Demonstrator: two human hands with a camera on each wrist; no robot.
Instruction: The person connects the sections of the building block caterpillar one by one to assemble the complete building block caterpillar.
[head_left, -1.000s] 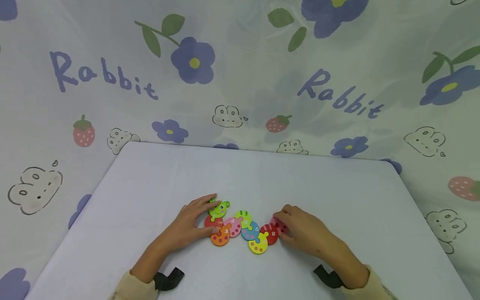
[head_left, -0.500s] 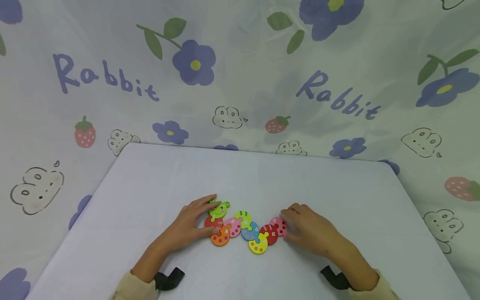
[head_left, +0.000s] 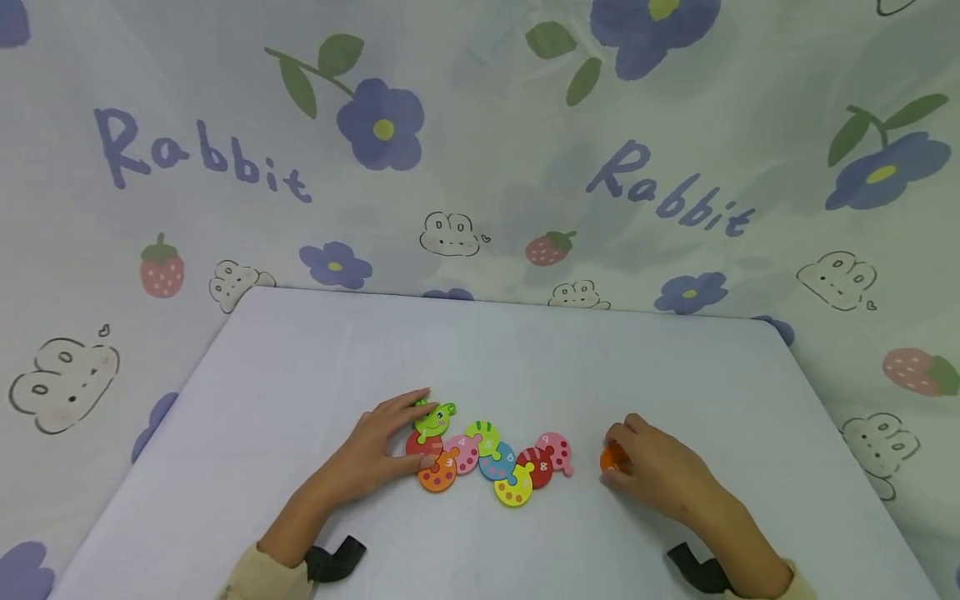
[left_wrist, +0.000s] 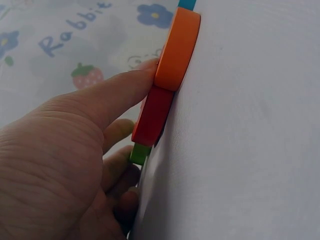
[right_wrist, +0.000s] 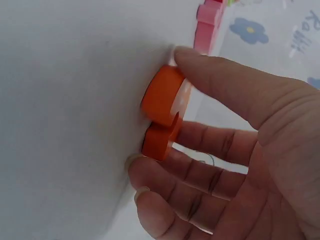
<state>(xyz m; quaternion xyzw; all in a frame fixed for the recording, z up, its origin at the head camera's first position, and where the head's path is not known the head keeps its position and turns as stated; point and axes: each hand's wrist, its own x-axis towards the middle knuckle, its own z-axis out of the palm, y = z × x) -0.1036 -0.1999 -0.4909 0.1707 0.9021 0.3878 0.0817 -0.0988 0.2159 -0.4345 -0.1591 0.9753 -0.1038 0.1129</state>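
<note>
A chain of joined, numbered caterpillar puzzle pieces [head_left: 497,461] lies on the white table, with a green smiling head piece [head_left: 432,421] at its left end and a pink piece [head_left: 555,451] at its right. My left hand [head_left: 372,450] rests on the left end, its fingers on the head and its straight thumb by the red and orange pieces. In the left wrist view the thumb touches the chain near the orange piece [left_wrist: 178,50]. Right of the chain, my right hand [head_left: 660,467] holds a loose orange puzzle piece [right_wrist: 164,95] between thumb and fingers, partly hidden in the head view.
The white tabletop [head_left: 480,358] stretches around the chain, with its far edge against a hanging cloth [head_left: 480,183] printed with flowers, strawberries and rabbits. A black strap end [head_left: 336,560] sticks out beside each wrist.
My right hand has left the pink end piece and moved right; an orange piece now shows in its fingers. My left hand stays on the chain.
</note>
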